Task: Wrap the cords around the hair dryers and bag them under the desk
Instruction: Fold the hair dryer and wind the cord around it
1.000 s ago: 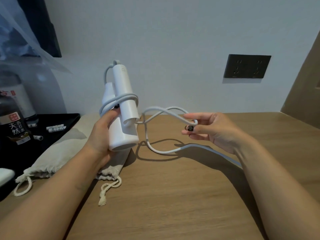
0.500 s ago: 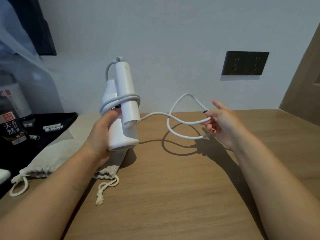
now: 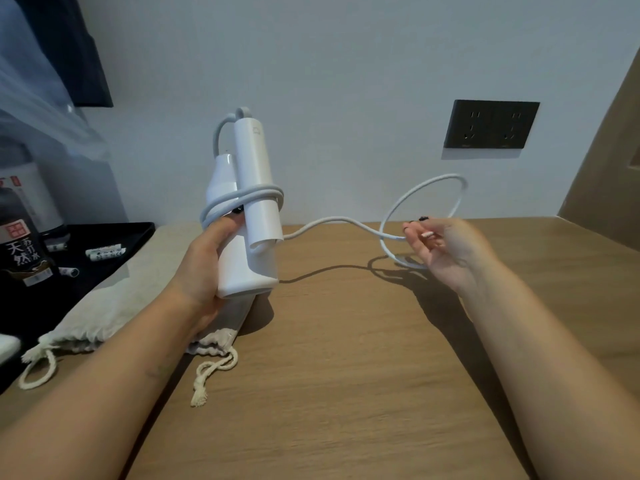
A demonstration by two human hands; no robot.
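Note:
My left hand (image 3: 204,268) grips a white folded hair dryer (image 3: 254,188) upright above the wooden desk (image 3: 346,375), thumb pressing the cord turns against its body. The white cord (image 3: 332,221) is wound about twice round the dryer, then runs right to a loose loop (image 3: 450,183) in the air. My right hand (image 3: 446,251) holds the cord where the loop crosses, fingers lightly curled round it. A beige drawstring cloth bag (image 3: 104,306) lies flat on the desk under and left of the dryer, its drawstrings (image 3: 211,372) trailing toward me.
A black tray (image 3: 114,237) at the left carries dark bottles (image 3: 24,251) and small white sachets (image 3: 105,252). A dark double wall socket (image 3: 491,124) sits on the white wall behind. A brown panel (image 3: 609,168) rises at the right edge.
My right hand has swung farther right and away from the dryer, pulling the cord out longer and lifting a wider loop. The left hand and dryer have stayed in place.

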